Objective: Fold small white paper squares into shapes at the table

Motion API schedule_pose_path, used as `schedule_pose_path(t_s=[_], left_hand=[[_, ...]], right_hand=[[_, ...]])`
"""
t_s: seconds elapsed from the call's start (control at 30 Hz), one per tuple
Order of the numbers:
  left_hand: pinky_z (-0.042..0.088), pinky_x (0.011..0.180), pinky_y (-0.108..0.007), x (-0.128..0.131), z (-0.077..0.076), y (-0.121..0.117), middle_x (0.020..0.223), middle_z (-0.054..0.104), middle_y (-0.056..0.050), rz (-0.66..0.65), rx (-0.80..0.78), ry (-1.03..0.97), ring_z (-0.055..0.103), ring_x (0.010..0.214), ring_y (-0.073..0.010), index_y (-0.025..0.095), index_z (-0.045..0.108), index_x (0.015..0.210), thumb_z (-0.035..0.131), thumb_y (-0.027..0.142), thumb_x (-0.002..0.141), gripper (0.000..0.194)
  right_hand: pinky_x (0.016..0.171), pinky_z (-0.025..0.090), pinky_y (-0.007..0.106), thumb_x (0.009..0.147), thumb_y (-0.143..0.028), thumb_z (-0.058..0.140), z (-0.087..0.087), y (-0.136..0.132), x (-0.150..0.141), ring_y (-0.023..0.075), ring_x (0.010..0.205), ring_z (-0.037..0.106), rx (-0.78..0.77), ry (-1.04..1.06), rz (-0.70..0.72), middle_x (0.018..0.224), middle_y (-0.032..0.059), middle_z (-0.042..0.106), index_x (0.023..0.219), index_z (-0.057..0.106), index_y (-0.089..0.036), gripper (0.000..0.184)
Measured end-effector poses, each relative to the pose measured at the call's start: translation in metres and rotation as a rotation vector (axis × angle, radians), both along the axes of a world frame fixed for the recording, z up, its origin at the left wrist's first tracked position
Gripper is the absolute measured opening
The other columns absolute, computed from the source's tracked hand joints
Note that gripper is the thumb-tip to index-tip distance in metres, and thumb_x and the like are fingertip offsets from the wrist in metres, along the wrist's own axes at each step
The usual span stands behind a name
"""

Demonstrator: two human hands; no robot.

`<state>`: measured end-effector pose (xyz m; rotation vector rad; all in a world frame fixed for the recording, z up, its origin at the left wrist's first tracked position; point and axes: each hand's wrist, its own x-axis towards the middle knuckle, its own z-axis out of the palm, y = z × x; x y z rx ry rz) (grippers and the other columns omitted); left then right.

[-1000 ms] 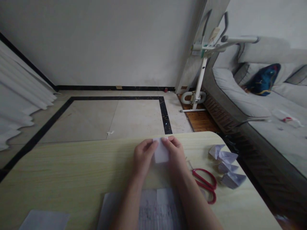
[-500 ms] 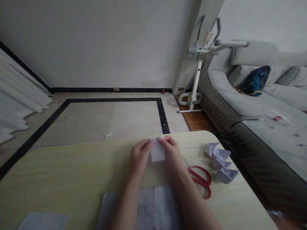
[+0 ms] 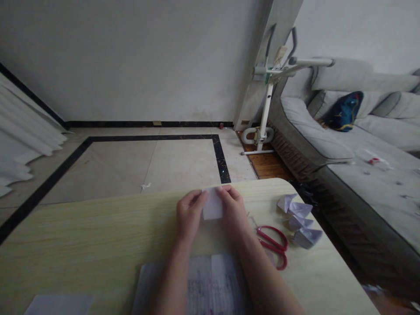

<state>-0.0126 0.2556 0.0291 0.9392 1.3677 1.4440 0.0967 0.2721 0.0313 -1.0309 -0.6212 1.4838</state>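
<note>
A small white square of paper [image 3: 212,206] is held up between both hands above the table, near its far edge. My left hand [image 3: 190,214] pinches the paper's upper left corner between thumb and fingers. On the other side, my right hand [image 3: 233,209] grips the upper right corner the same way. Beneath my forearms lies an open notebook with written, lined pages [image 3: 211,284]. Red-handled scissors [image 3: 274,243] rest to the right of my right forearm, their blades partly hidden by it.
Several folded paper pieces [image 3: 300,221] stand in a row near the right edge of the wooden table [image 3: 98,245]. A white sheet [image 3: 59,305] lies at the front left. Beyond the table are a grey sofa [image 3: 328,135] and a white exercise stand [image 3: 266,105].
The whole view has shifted slightly, so things appear a little further left. Both hands keep their pinch on the paper, with hardly any other movement.
</note>
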Motion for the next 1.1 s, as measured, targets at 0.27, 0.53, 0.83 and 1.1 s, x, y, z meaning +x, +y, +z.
schedule_pose_path(t_s=[0.27, 0.53, 0.83, 1.1], left_hand=[[0.039, 0.051, -0.019, 0.004, 0.007, 0.000, 0.058, 0.055, 0.004, 0.013, -0.046, 0.037, 0.048, 0.056, -0.0115, 0.016, 0.066, 0.066, 0.068, 0.034, 0.072, 0.019], [0.040, 0.051, -0.020, 0.004, 0.006, -0.001, 0.060, 0.058, 0.003, 0.047, -0.039, 0.016, 0.050, 0.057, -0.0122, 0.016, 0.066, 0.067, 0.067, 0.036, 0.074, 0.021], [0.040, 0.049, -0.020, 0.000, 0.005, -0.001, 0.060, 0.060, 0.002, -0.042, -0.074, -0.034, 0.052, 0.055, -0.0123, 0.015, 0.069, 0.071, 0.071, 0.039, 0.071, 0.024], [0.039, 0.051, -0.020, -0.003, 0.009, -0.001, 0.058, 0.058, 0.003, 0.049, -0.067, 0.005, 0.050, 0.056, -0.0122, 0.016, 0.065, 0.066, 0.069, 0.037, 0.072, 0.022]], right_hand=[[0.046, 0.030, 0.023, 0.073, -0.031, 0.066, -0.003, -0.004, -0.001, 0.0107, 0.048, 0.037, 0.127, -0.258, -0.149, 0.049, -0.0074, 0.043, 0.056, 0.050, -0.020, 0.025], [0.053, 0.036, 0.024, 0.083, -0.034, 0.059, 0.005, -0.010, -0.004, 0.0130, 0.058, 0.045, 0.227, -0.508, -0.146, 0.059, -0.0042, 0.050, 0.064, 0.053, -0.019, 0.025], [0.051, 0.037, 0.025, 0.083, -0.038, 0.059, 0.003, -0.008, -0.002, 0.0142, 0.057, 0.048, 0.195, -0.573, -0.160, 0.059, -0.0020, 0.053, 0.066, 0.055, -0.019, 0.026], [0.056, 0.041, 0.026, 0.085, -0.034, 0.059, 0.006, -0.011, -0.004, 0.0159, 0.062, 0.055, 0.264, -0.605, -0.096, 0.064, 0.0001, 0.062, 0.070, 0.061, -0.018, 0.022]])
